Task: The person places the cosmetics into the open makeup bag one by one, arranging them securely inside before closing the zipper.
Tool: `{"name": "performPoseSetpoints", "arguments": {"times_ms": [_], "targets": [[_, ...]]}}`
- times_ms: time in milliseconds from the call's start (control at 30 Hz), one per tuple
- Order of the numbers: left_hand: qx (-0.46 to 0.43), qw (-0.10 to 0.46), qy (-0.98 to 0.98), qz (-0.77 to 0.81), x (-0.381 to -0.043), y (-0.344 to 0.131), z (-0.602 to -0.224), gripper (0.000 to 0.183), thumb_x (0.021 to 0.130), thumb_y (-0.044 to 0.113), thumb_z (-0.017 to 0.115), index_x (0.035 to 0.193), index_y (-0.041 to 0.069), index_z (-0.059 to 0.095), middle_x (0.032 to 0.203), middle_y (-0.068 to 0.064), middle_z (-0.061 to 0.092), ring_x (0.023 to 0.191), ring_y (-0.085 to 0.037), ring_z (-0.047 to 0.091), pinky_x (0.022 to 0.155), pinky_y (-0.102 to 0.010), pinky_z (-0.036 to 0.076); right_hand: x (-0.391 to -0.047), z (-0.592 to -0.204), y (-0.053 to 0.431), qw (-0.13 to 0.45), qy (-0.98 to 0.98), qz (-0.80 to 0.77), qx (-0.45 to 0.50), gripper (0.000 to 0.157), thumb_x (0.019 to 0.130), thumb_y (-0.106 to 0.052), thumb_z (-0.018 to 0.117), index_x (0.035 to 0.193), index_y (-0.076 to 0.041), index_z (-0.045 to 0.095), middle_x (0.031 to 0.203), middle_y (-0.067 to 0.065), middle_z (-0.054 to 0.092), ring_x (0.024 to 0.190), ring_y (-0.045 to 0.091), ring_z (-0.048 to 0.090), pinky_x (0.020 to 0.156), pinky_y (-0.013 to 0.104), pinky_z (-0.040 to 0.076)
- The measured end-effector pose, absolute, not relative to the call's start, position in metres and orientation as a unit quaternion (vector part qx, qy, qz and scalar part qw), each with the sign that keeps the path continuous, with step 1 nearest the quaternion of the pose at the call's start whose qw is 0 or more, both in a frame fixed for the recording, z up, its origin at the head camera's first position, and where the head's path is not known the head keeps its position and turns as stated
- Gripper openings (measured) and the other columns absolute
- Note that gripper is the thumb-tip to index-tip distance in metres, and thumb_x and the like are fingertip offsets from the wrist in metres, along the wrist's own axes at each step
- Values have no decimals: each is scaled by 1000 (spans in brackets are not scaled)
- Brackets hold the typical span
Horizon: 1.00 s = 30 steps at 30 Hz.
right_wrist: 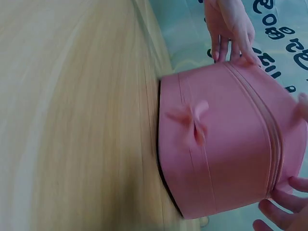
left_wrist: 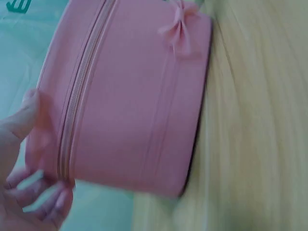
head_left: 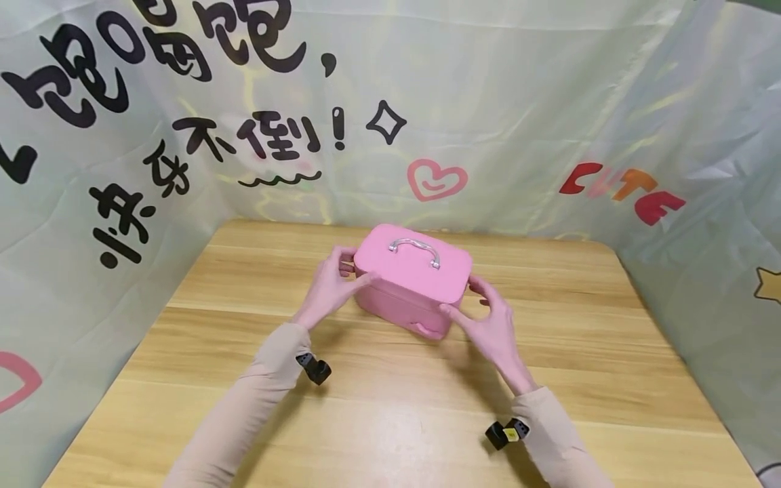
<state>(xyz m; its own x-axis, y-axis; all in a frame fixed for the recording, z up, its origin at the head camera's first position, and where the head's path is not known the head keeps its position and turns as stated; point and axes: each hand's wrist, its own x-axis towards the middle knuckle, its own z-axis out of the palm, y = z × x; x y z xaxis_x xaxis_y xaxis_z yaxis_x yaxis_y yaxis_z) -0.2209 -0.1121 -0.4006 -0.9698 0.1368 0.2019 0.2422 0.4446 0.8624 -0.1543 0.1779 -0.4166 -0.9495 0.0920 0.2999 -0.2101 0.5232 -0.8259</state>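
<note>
A pink zippered vanity case (head_left: 396,301) stands on the wooden table with its lid closed. Its silver handle (head_left: 415,242) lies across the top. A pink bow (right_wrist: 196,126) decorates the front, low down, and a zipper (left_wrist: 77,103) runs round below the lid. My left hand (head_left: 332,281) holds the case's left end, thumb at the front lid edge and fingers round the side. At the right end, my right hand (head_left: 493,329) grips it the same way, thumb on the front corner. The case hides its own far side.
The wooden tabletop (head_left: 366,420) extends around the case on all sides. Behind it and to both sides hangs a pale cloth (head_left: 518,122) printed with black characters, a pink heart (head_left: 436,180) and coloured letters. Small black cameras (head_left: 314,369) sit on both wrists.
</note>
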Motion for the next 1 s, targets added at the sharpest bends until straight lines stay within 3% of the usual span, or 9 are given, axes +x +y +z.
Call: {"name": "performPoseSetpoints", "arguments": {"times_ms": [100, 300, 500, 800, 1000], "targets": [[-136, 66, -832, -534, -219, -115, -403, 50, 85, 26, 82, 123, 3, 60, 112, -16, 72, 102, -29, 68, 95, -43, 55, -158, -417, 186, 139, -868, 475, 46, 77, 81, -25, 84, 146, -4, 49, 146, 20, 55, 133, 37, 52, 107, 54, 41], [-169, 94, -826, -529, -214, -116, -406, 41, 84, 20, 83, 118, 4, 66, 104, -12, 77, 92, -24, 70, 91, -42, 55, -167, -418, 199, 144, -869, 467, 77, 69, 86, -16, 78, 145, 2, 48, 149, 26, 50, 137, 42, 47, 106, 59, 43], [-184, 105, -824, -525, -212, -111, -407, 38, 82, 24, 85, 113, 8, 69, 100, -8, 78, 86, -18, 70, 89, -48, 56, -174, -422, 204, 178, -855, 483, 68, 57, 90, -11, 75, 141, 3, 54, 139, 24, 57, 129, 35, 52, 101, 46, 45], [-172, 107, -828, -522, -212, -110, -408, 37, 83, 24, 84, 114, 10, 70, 104, -8, 78, 89, -21, 71, 86, -46, 55, -176, -422, 204, 174, -858, 478, 62, 59, 89, -12, 75, 142, 2, 53, 141, 24, 56, 130, 37, 51, 103, 50, 44], [-169, 92, -852, -487, -213, -124, -414, 48, 86, 35, 81, 126, 13, 66, 122, -9, 73, 108, -29, 68, 96, -50, 52, -176, -425, 217, 151, -872, 457, 89, 61, 92, -15, 72, 145, 1, 49, 146, 26, 51, 135, 41, 46, 107, 60, 39]]}}
